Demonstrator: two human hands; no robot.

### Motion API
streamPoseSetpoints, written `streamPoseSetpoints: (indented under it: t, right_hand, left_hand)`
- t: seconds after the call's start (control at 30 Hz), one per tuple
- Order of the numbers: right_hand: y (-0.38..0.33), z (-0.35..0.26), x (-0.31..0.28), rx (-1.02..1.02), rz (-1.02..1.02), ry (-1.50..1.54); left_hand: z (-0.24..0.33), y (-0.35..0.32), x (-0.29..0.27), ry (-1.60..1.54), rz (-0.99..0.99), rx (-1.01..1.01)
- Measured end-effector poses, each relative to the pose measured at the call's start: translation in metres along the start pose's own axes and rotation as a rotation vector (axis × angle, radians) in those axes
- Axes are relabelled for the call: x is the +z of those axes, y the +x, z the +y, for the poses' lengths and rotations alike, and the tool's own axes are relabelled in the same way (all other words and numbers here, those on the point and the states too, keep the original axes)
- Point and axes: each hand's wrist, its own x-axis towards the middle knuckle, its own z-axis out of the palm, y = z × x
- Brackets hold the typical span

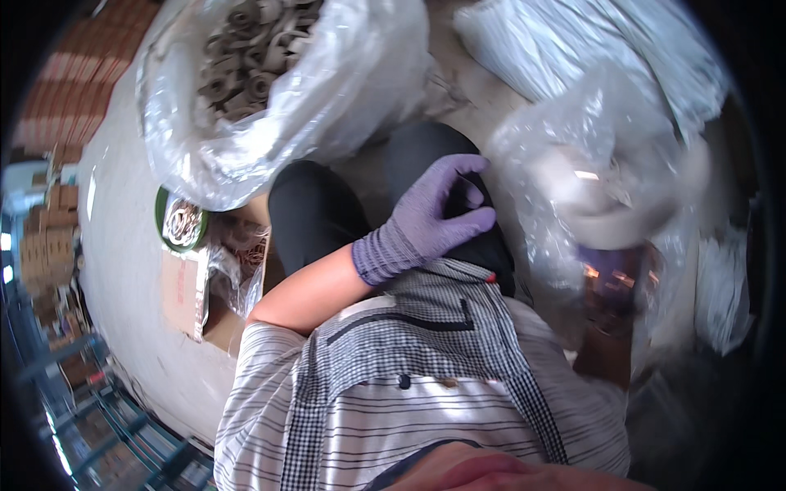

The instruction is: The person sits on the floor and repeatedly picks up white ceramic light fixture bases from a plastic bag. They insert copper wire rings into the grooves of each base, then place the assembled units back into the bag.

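My left hand (pixel 434 209), in a purple knit glove, is held over my dark-trousered lap. Its thumb and fingers are curved and apart, with nothing between them. On the right, my right hand (pixel 610 274), also gloved in purple, is smeared by motion. It grips a large pale, curved piece (pixel 606 225), also blurred, whose exact kind I cannot make out. Behind the piece is a clear plastic bag (pixel 532 135), partly hidden by it.
A big clear plastic bag (pixel 360 74) at the far left holds several grey tubular fittings (pixel 254 61). Beside my knee are a green tub (pixel 161 217) of pale rings and an opened cardboard box (pixel 182 290). White sacks (pixel 565 49) lie far right; stacked cartons (pixel 49 254) stand left.
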Motion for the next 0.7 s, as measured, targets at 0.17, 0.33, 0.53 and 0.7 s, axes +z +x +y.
streamPoseSetpoints:
  t: [0.17,0.33,0.53,0.7]
  right_hand:
    - [-0.040,0.003,-0.160,0.125,0.334,0.082]
    - [-0.062,0.007,-0.290,0.493,0.267,0.736]
    - [-0.023,0.000,-0.238,0.019,0.566,-0.541]
    - [0.018,-0.047,-0.140,-0.187,0.264,-0.659]
  left_hand:
    - [0.007,-0.004,-0.068,0.415,0.275,0.356]
    - [0.022,-0.001,-0.181,0.823,0.721,0.475]
    - [0.002,0.031,-0.355,1.228,0.840,-0.122]
    - [-0.046,0.100,-0.387,1.286,0.324,-0.475]
